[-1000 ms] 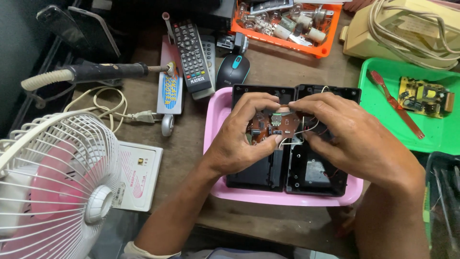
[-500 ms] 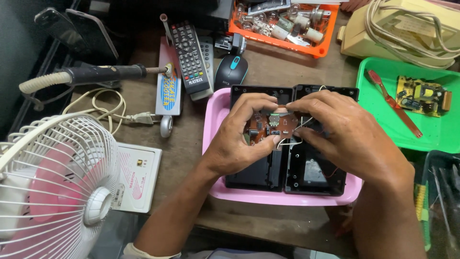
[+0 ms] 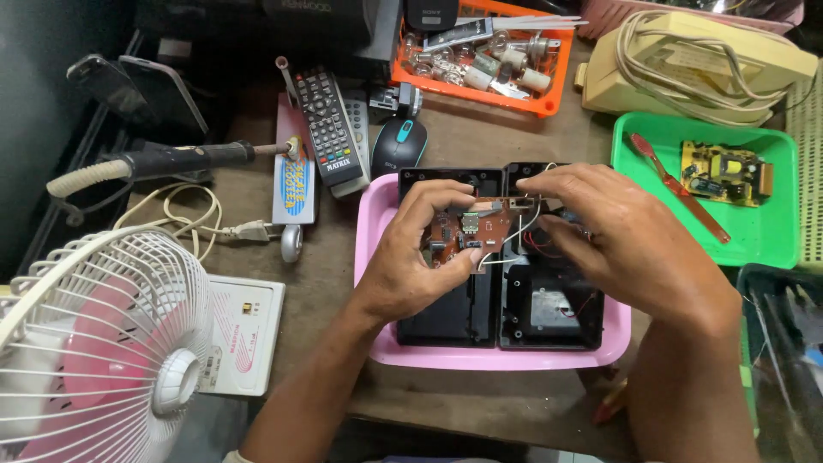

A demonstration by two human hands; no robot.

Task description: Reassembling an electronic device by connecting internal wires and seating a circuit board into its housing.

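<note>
Your left hand (image 3: 411,266) and right hand (image 3: 617,240) pinch brown circuit board (image 3: 467,230), fingers closed on its ends. Board above open black casing (image 3: 501,283) in pink tray (image 3: 377,257); long axis left-right, component side up. White wires trail down. Mouse (image 3: 399,146), remotes (image 3: 330,129) behind on counter (image 3: 326,257).

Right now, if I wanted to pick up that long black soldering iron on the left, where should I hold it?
Grip the long black soldering iron by the middle of its dark handle, coming from above. It lies flat on the wooden table, with its metal tip pointing right toward the remotes, so keep your fingers well left of that end.
</note>
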